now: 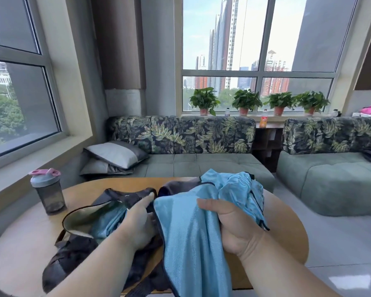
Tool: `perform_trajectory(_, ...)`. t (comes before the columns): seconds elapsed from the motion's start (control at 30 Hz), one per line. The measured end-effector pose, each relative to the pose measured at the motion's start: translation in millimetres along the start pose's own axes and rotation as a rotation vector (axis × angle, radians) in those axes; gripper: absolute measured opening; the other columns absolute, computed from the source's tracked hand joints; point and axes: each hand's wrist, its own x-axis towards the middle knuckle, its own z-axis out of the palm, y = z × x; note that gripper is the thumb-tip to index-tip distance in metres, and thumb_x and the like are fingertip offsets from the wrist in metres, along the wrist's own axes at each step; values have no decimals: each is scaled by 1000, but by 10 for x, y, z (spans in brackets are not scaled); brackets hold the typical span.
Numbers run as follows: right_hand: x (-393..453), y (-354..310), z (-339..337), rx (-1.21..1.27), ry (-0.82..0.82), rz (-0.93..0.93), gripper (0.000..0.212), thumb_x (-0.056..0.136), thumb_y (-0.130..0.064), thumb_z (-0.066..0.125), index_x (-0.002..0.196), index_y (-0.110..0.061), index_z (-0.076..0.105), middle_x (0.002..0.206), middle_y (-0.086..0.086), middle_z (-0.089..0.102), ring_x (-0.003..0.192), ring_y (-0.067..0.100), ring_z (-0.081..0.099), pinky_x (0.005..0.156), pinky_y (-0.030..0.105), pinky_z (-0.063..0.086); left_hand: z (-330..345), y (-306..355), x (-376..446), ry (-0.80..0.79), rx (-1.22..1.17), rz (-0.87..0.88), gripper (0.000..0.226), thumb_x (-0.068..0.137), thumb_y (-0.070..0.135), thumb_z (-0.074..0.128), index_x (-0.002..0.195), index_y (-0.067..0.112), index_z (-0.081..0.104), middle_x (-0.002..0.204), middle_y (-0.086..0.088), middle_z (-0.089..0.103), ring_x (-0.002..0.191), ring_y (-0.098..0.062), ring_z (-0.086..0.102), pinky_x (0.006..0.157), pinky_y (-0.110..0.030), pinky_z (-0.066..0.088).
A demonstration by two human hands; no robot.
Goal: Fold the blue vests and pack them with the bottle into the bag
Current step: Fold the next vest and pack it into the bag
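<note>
The middle of the round wooden table is taken up by the dark bag at lower left and the bunched blue vest at centre. The bag's mouth is partly filled by blue cloth and is spanned by the left hand. A grey bottle with a pink lid stands upright at the left edge of the frame, apart from the bag. Bare tabletop is seen between bottle and bag, along the far rim, and at the right of the vest.
</note>
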Motion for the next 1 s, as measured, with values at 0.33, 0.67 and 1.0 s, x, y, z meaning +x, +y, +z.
perform_trajectory(0.33, 102, -144, -1, 46, 54, -93, 52, 87, -11, 72, 134, 9, 64, 139, 29, 63, 132, 42, 61, 111, 54, 50, 178, -231, -575, -332, 295, -110, 81, 90, 82, 38, 125, 21, 79, 132, -6, 73, 123, -27, 70, 119, -45, 41)
perform_trajectory(0.67, -18, -115, -149, 10, 75, -92, 46, 80, -12, 77, 122, 7, 73, 134, 31, 65, 121, 44, 67, 96, 52, 59, 43, -409, -424, -416, 153, -40, 45, 99, 30, 67, 140, 12, 66, 142, -18, 65, 136, -43, 57, 121, -61, 34)
perform_trajectory(1.0, -129, -388, -295, -96, 234, -180, 48, 87, -5, 68, 133, 6, 64, 129, 30, 69, 119, 43, 68, 103, 57, 55, 134, -126, -385, -226, 287, 233, 30, 110, 26, 51, 129, 12, 70, 127, -16, 74, 123, -35, 68, 110, -56, 50)
